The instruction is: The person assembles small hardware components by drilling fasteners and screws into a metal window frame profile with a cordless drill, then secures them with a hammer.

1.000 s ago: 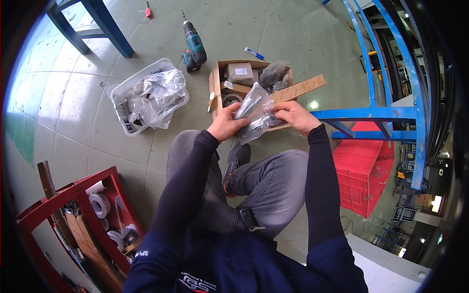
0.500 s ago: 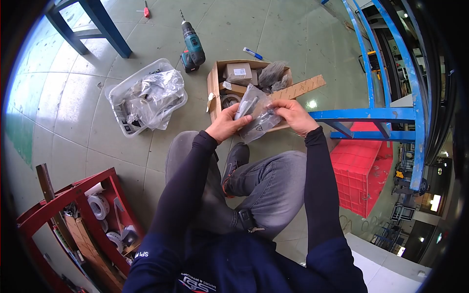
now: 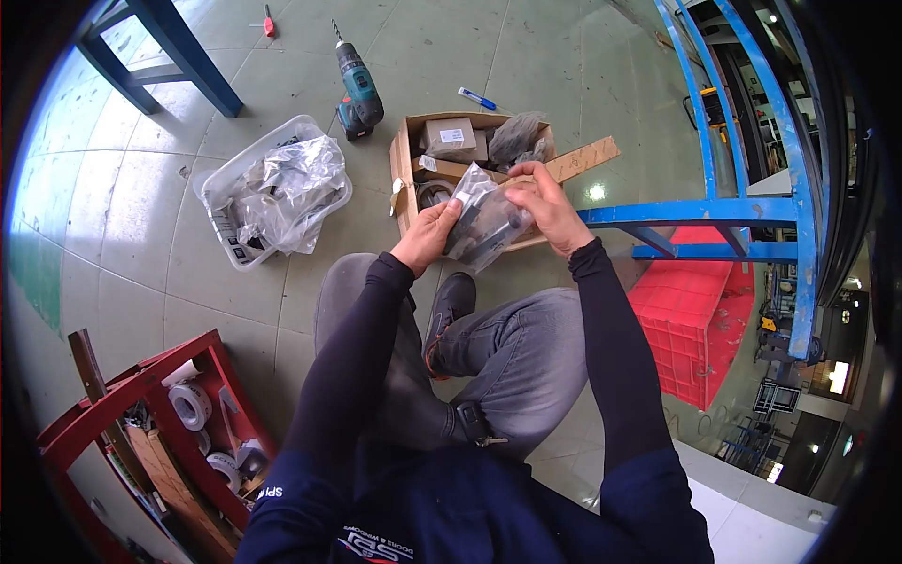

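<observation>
A clear plastic bag [image 3: 486, 239] with small dark parts inside is stretched between my hands, above the front of an open cardboard box [image 3: 404, 174]. My left hand [image 3: 425, 239] is closed on the bag's left side, thumb on top. At the opposite upper edge, my right hand [image 3: 554, 214] pinches the bag between thumb and fingers. The box behind it holds smaller brown cartons [image 3: 449, 136], a grey plastic-wrapped bundle [image 3: 517, 139] and a roll of tape [image 3: 433, 193]. A long cardboard strip [image 3: 587, 160] juts out over the box's right side.
Left of the box stands a white plastic tub [image 3: 225, 174] with crumpled clear bags. A cordless drill [image 3: 358, 94], a blue marker [image 3: 477, 99] and a red-handled tool [image 3: 270, 23] lie on the floor. Nearby are a blue metal frame [image 3: 695, 214], a red crate [image 3: 681, 320] and a red rack [image 3: 221, 376].
My right hand has lifted slightly and its fingers have shifted along the bag's upper edge. The bag has turned, showing its dark contents more. My left hand keeps its hold.
</observation>
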Available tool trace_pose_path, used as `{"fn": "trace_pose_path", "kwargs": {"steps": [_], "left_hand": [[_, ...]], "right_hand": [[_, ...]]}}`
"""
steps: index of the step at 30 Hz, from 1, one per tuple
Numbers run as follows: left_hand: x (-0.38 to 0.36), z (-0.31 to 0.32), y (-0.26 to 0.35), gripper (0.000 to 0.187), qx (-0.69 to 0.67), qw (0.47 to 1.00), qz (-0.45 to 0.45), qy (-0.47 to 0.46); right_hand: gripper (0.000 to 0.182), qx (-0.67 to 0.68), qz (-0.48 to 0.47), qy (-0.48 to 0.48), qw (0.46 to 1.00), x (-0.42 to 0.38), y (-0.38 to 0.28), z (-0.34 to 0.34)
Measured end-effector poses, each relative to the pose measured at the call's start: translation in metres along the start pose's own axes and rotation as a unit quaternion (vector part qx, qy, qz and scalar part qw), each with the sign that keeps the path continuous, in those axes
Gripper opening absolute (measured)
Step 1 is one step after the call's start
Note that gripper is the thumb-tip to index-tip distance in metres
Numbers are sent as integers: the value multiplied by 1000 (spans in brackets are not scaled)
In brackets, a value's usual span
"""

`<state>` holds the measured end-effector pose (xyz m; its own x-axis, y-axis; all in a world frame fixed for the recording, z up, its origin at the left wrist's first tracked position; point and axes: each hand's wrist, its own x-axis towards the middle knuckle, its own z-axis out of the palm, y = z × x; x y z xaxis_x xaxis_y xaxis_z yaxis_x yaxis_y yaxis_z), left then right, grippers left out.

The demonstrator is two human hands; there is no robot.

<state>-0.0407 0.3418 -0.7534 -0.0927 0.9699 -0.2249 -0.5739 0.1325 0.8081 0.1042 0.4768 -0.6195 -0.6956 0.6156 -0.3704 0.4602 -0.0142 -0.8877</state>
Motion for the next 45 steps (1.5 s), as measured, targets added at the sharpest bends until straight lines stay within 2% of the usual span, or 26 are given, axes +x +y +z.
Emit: {"fn": "trace_pose_path", "kwargs": {"steps": [1,4,5,8,10,12,14,18,26,29,32,36,39,42,44,45], "left_hand": [[-5,4,6,51,-2,1000,3,-9],[-2,9,3,52,72,997,33,16],[0,8,-2,53,109,992,47,34],[-2,13,6,54,307,933,90,164],[-6,22,13,53,322,911,119,230],[-7,24,14,53,375,878,124,271],[-7,27,15,52,374,868,152,290],[-3,29,13,49,382,844,217,308],[-13,28,15,52,271,886,236,293],[-19,28,17,52,252,893,242,283],[-22,28,20,50,273,892,265,245],[-16,22,18,52,237,918,220,228],[-5,16,9,54,174,936,198,232],[-5,8,5,54,160,944,185,222],[-4,7,4,53,167,941,194,220],[-6,5,7,49,182,944,169,215]], "right_hand": [[24,23,16,9,1000,1,-4,4],[28,-114,26,-62,991,8,5,8],[30,-121,-8,-56,991,7,8,9],[31,-6,10,-25,1000,9,8,20],[30,12,2,-4,1000,15,17,26],[30,10,-5,27,1000,18,19,31],[29,-13,-9,68,998,17,17,37],[28,130,10,68,989,20,17,40],[23,247,65,12,967,18,4,44],[22,218,52,9,975,19,9,46],[21,163,86,9,983,18,17,50],[18,-7,33,19,999,21,29,46],[17,80,-84,54,992,15,15,47],[17,41,-72,-25,996,9,8,39],[18,52,-55,-31,997,5,4,35],[19,48,-37,-37,997,2,-2,34]]}}
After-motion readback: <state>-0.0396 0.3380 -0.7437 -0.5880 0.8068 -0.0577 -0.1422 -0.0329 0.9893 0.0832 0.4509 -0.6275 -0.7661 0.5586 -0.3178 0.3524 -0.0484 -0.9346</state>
